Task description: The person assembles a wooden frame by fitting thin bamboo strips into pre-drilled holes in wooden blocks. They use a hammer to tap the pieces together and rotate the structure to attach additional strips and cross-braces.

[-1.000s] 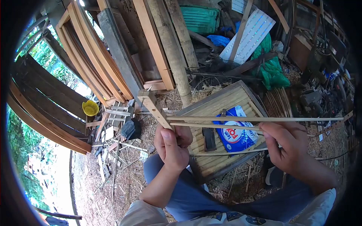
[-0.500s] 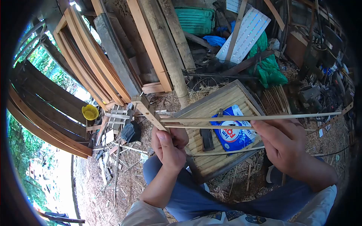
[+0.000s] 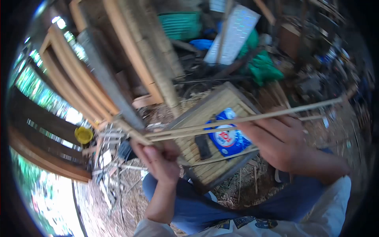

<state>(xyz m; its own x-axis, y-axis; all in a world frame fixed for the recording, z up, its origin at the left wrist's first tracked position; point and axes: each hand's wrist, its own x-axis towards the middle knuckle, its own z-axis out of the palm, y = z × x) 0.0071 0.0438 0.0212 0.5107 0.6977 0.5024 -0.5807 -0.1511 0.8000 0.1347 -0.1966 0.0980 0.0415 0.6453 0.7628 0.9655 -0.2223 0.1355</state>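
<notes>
My left hand (image 3: 161, 160) is closed around the lower end of a short wooden bar (image 3: 132, 132), its thumb pressed on top. From this bar long thin light-wood strips (image 3: 312, 107) run to the right. My right hand (image 3: 278, 140) has its fingers wrapped over the strips, partly hiding them. Beneath them, a slatted bamboo panel with a dark frame (image 3: 221, 177) lies across my lap. On it rest a blue glue packet (image 3: 231, 140) marked Fox and a dark block (image 3: 203, 147). The picture is blurred by motion.
Wooden frames (image 3: 75, 83) and thick poles (image 3: 156, 51) lean at the back left. A yellow bowl (image 3: 83, 135) sits at the left. Behind are a green plastic basket (image 3: 179, 25), a white board (image 3: 233, 35) and a green bag (image 3: 265, 70). Wood scraps (image 3: 112, 158) litter the ground.
The view has shifted, so the surroundings appear further left. Both hands still hold the wooden piece, whose strips now slant more, with the right end higher and the left end lower.
</notes>
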